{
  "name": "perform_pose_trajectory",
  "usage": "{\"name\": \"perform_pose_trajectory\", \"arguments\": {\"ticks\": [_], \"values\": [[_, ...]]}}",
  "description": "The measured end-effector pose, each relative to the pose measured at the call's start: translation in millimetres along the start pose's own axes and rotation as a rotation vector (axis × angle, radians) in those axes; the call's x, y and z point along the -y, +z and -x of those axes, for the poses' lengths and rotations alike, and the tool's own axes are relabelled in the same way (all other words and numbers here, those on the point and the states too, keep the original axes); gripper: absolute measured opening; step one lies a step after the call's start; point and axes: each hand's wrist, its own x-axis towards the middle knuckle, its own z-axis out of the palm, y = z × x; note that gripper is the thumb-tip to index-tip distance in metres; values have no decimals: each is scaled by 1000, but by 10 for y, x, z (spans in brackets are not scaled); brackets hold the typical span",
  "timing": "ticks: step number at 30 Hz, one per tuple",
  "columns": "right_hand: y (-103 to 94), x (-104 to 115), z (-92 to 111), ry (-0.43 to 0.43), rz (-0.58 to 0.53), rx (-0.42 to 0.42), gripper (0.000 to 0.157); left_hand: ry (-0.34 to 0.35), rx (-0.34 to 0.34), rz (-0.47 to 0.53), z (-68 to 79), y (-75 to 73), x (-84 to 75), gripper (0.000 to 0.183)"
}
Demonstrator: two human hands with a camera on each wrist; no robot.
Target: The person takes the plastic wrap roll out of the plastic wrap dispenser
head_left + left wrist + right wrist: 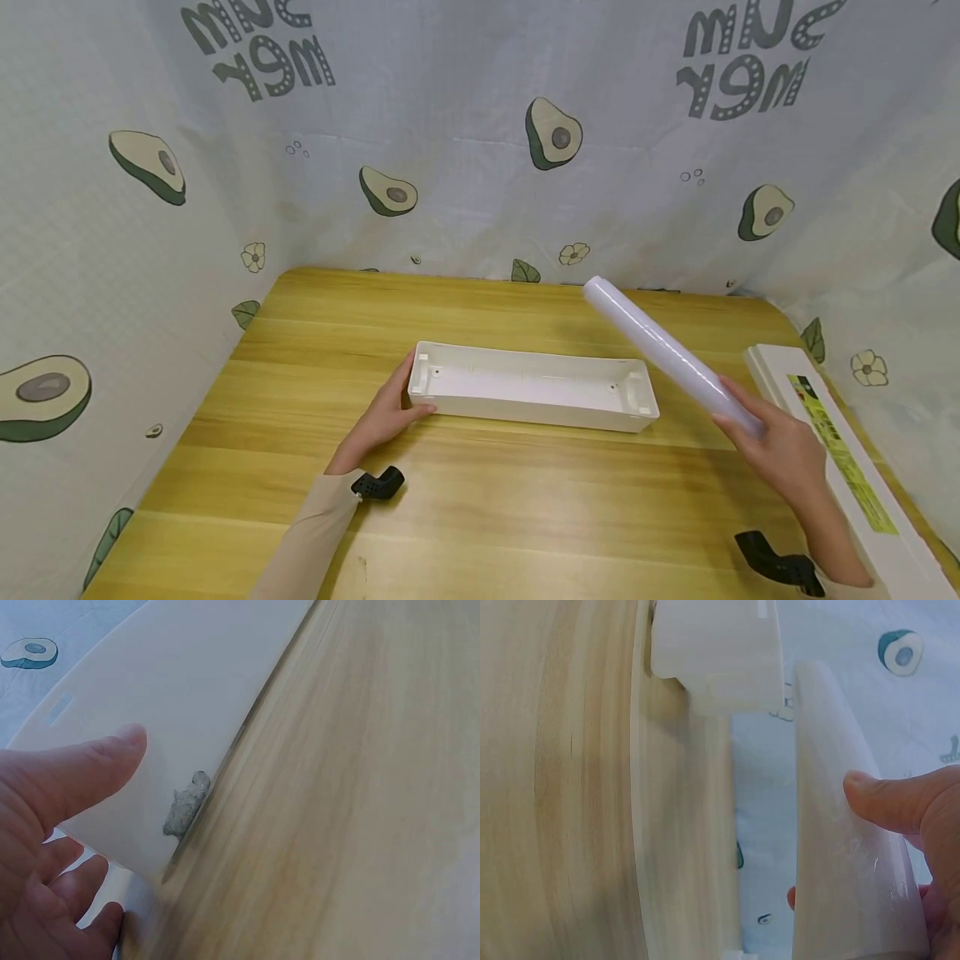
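Note:
A long white open box (525,412) lies on the wooden table, its hollow side up. My left hand (386,408) grips its left end, the thumb on the front wall and the fingers at the end wall. In the left wrist view the thumb presses the white wall (187,682) above a grey smudge (186,806). My right hand (783,446) holds a roll of clear plastic film (660,342) by its lower end. The roll is raised above the table, tilted up to the left, just beyond the box's right end. In the right wrist view the thumb lies along the roll (840,825).
A long white lid (795,367) with a yellow-green label (843,454) lies along the table's right edge, beneath the right forearm. White cloth (465,100) printed with avocados hangs behind the wooden table (525,517) and at both sides.

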Motion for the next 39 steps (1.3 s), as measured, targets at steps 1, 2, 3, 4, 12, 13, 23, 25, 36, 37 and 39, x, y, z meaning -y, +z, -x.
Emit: {"name": "perform_pose_trajectory", "arguments": {"ticks": [1,2,3,4,12,13,23,25,36,37,39], "values": [[-3,3,7,8,0,2,55,3,-3,5,-7,5,23,90],[-6,6,13,16,2,2,55,6,-7,9,-14,12,58,91],[-9,9,19,22,1,3,55,9,-10,11,-24,19,96,91],[-12,11,25,28,1,3,56,12,-12,14,-32,25,137,92],[-31,57,72,92,30,21,55,7,-26,9,-54,42,303,93],[-29,62,78,100,39,23,55,8,-27,9,-56,42,305,94],[-10,66,133,168,96,30,55,2,-20,8,-33,31,205,92],[-12,63,158,188,102,47,56,3,-21,13,-33,31,204,92],[21,-10,279,248,97,43,55,-3,-29,-12,-50,51,294,94],[19,-13,286,260,101,47,55,-4,-29,-12,-48,51,294,94],[10,-21,300,294,113,64,56,-6,-30,-9,-46,52,295,94]]}}
